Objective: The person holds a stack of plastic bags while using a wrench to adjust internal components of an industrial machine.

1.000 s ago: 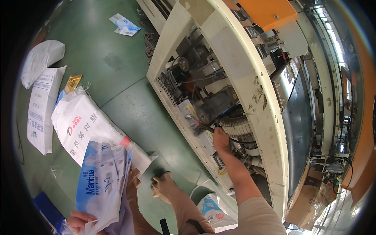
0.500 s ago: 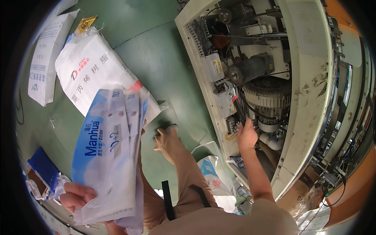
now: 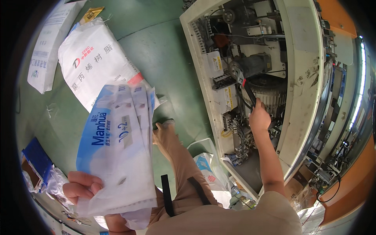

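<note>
My left hand [image 3: 82, 187] pinches the lower end of a few flat plastic packaging bags [image 3: 117, 156], white with blue. The bags are fanned out, and their upper ends overlap a large white sack on the floor. Inside the uncovered side of a machine, my right hand [image 3: 260, 117] is closed around the black handle of an adjustable wrench [image 3: 250, 93]. It has a red band below its grey jaw. That jaw lies in front of a grey motor [image 3: 254, 64]; I cannot tell whether they touch.
The machine's pale frame [image 3: 305, 90] surrounds motors, wiring and hoses on the right. Large white sacks [image 3: 94, 58] lie on the green floor to the left. Near the machine's base sits a plastic bag [image 3: 207, 168]. A blue box lid [image 3: 37, 162] is at far left.
My right hand has moved up and slightly right, deeper over the machine's interior, with the wrench; its jaw now shows clearly. The bags in my left hand have shifted slightly right.
</note>
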Tool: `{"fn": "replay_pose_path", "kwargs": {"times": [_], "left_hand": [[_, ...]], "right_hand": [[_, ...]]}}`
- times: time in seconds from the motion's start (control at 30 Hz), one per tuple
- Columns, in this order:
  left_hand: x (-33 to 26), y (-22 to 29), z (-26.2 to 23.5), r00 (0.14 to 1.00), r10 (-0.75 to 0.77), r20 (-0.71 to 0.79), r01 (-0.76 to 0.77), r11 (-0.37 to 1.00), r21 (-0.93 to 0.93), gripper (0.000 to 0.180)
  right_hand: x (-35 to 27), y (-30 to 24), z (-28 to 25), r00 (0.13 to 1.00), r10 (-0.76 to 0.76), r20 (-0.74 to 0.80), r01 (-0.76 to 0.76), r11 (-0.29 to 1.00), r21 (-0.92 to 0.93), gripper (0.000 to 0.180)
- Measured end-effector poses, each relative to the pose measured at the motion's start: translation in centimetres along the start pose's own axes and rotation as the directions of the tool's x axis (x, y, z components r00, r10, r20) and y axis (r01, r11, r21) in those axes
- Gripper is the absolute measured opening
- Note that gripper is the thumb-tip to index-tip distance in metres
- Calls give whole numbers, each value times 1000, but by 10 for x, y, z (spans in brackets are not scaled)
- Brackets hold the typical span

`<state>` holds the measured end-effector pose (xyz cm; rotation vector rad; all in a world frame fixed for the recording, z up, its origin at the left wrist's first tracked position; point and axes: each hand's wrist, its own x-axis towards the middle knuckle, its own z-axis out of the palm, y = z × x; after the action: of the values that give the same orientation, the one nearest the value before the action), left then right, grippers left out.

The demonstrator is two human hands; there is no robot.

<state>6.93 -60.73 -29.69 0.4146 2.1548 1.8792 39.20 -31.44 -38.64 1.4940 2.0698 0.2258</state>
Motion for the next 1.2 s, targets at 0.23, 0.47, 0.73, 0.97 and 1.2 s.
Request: {"fn": "replay_pose_path", "kwargs": {"times": [0.23, 0.47, 0.73, 0.97, 1.2], "left_hand": [[0, -7, -17, 1000, 9, -30, -8, 1000, 25, 36], [4, -23, -48, 965, 220, 142, -235, 967, 96, 21], [7, -8, -34, 911, 347, 224, -380, 916, 127, 13], [0, 59, -8, 909, 360, 211, -373, 927, 26, 21], [-13, 89, -17, 939, 251, 233, -260, 966, 7, 22]], "right_hand": [[-15, -11, -10, 1000, -21, -17, 21, 1000, -8, 53], [17, -17, -54, 992, -87, 96, 94, 993, -70, 20], [103, -79, -107, 910, -156, 384, 262, 934, -242, 17], [126, -92, -152, 902, -181, 391, 322, 887, -332, 11], [109, -102, -59, 930, 18, 366, 105, 944, -313, 17]]}}
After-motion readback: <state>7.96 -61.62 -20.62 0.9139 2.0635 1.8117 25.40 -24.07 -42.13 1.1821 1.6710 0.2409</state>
